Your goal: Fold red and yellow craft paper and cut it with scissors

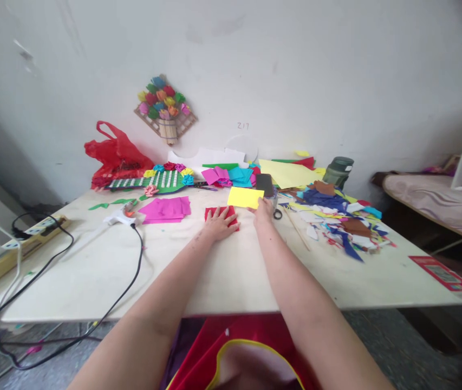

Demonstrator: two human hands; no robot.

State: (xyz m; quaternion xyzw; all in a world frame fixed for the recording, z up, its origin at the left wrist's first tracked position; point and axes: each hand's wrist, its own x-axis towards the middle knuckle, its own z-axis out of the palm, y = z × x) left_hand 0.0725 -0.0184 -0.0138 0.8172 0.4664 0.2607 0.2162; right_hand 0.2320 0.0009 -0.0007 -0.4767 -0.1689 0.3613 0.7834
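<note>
My left hand lies flat with spread fingers on a red paper square, covering most of it. To its right, my right hand pinches the right end of a yellow sheet of paper, which looks slightly raised off the table. A dark phone is just behind that hand, and the black handle loop of what looks like scissors sits beside it. Magenta paper sheets lie left of my left hand.
A white glue gun with a black cord lies left, near a power strip. Colourful scraps, a thin stick and a dark bottle are at right. Paper flowers and a red plastic bag stand behind.
</note>
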